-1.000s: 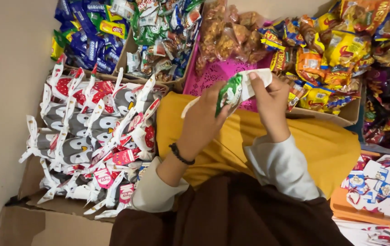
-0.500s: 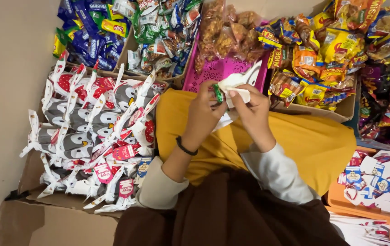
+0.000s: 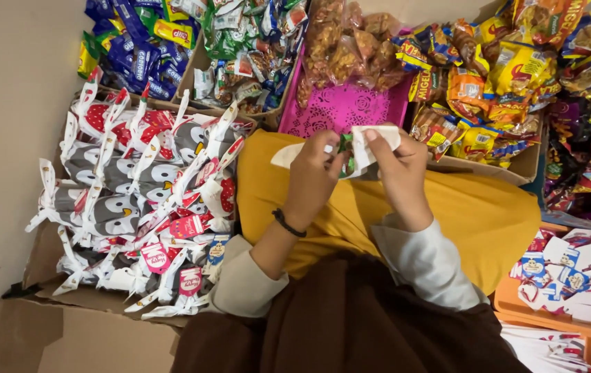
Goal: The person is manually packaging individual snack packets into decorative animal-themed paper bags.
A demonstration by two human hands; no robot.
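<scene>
White paper goodie pouch with green sweets showing inside [image 3: 361, 148], pinched between both hands above a yellow-clad lap [image 3: 447, 214]. Left hand [image 3: 313, 176] clamped on the pouch's left flap, fingers curled over the edge; right hand [image 3: 396, 173] clamped on the right flap, thumb on top. Long axis roughly left to right, spanning the gap from one hand to the other, mouth toward the pink perforated plastic basket [image 3: 347, 107] just beyond. Equally near both hands, touching each. Finished grey owl-print tied pouches [image 3: 129, 193] piled in a cardboard box at left, well apart. Orange and yellow snack packets [image 3: 489, 90] at upper right.
</scene>
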